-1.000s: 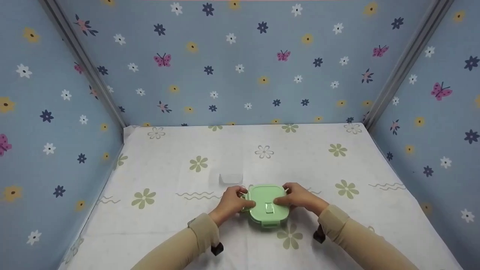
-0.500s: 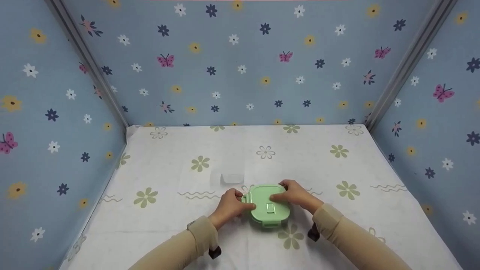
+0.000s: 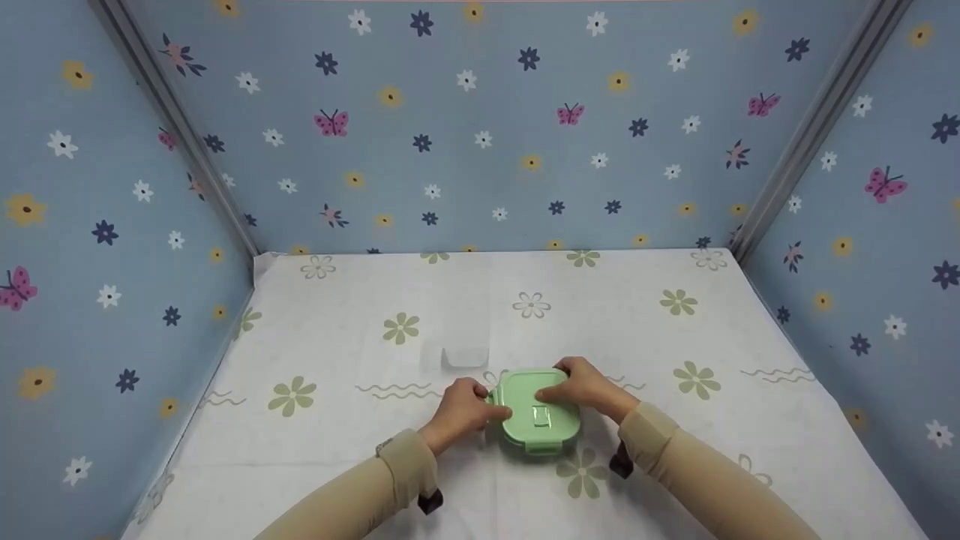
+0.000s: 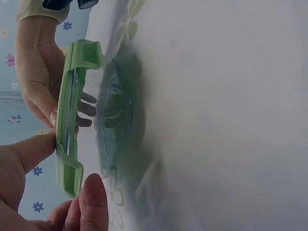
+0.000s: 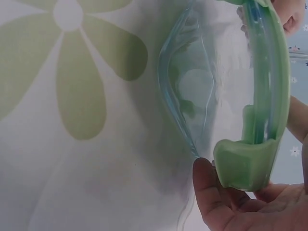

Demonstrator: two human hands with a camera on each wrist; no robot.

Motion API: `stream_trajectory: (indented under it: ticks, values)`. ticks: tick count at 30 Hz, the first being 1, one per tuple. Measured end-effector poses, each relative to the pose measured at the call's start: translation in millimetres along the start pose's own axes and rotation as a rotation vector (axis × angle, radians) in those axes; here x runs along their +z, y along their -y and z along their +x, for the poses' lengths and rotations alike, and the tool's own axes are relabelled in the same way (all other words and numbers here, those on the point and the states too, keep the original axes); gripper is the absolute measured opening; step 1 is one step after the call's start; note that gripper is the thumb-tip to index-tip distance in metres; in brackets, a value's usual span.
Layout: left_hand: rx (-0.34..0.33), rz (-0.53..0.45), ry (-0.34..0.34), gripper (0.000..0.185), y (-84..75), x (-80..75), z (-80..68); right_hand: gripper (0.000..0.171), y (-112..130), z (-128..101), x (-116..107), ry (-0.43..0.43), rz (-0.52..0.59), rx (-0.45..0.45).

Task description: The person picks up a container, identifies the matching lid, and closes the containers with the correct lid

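Note:
A clear food container with a light green lid (image 3: 525,390) stands on the cloth. Its side flaps (image 4: 72,178) show in the left wrist view, and the clear bowl (image 4: 115,115) lies beneath the lid. My left hand (image 3: 459,412) grips the left side, thumb on the lid's top and fingers curled by the flap. On the opposite side my right hand (image 3: 589,388) holds the container, its thumb on the lid and its fingers down behind the far right edge. In the right wrist view, a fingertip lies near another flap (image 5: 245,166). Whether each flap is latched I cannot tell.
A transparent, box-like object (image 3: 465,357) sits just behind the container, faint against the white flowered tablecloth (image 3: 322,337). Blue patterned walls (image 3: 480,105) enclose the back and both sides, with grey posts (image 3: 180,127) at the corners.
My right hand has shifted slightly left and back, its thumb sliding further onto the lid. The left flap, which stuck out beside my left fingers, now shows less. The container has barely moved.

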State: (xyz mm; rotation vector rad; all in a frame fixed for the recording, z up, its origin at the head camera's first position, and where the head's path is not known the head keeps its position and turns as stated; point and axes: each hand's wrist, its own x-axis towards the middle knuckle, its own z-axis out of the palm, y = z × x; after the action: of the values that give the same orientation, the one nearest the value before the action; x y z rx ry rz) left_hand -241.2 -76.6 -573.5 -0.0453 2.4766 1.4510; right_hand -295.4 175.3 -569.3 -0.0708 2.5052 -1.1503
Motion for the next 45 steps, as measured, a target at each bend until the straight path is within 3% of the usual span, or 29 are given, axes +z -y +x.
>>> stream_trajectory:
  ticks: [7,16,32,39,45]
  values:
    - [0.013,0.042,0.045,0.035,-4.9,-3.2,5.3,0.055,-1,3,-1,0.009,-0.003,0.011]
    - [-0.002,0.079,0.037,0.041,-8.9,-5.9,11.0,0.051,-4,7,3,-0.009,0.02,0.033]
    - [-0.013,0.074,0.04,0.032,-14.2,-6.6,14.6,0.045,-2,7,0,-0.054,-0.028,-0.039]
    - [-0.033,-0.006,0.084,0.021,-7.6,-1.9,16.0,0.047,-4,7,1,-0.048,-0.042,-0.027]
    - [-0.004,-0.049,0.109,0.021,1.0,-3.1,18.6,0.049,-5,5,1,-0.043,-0.031,-0.023]
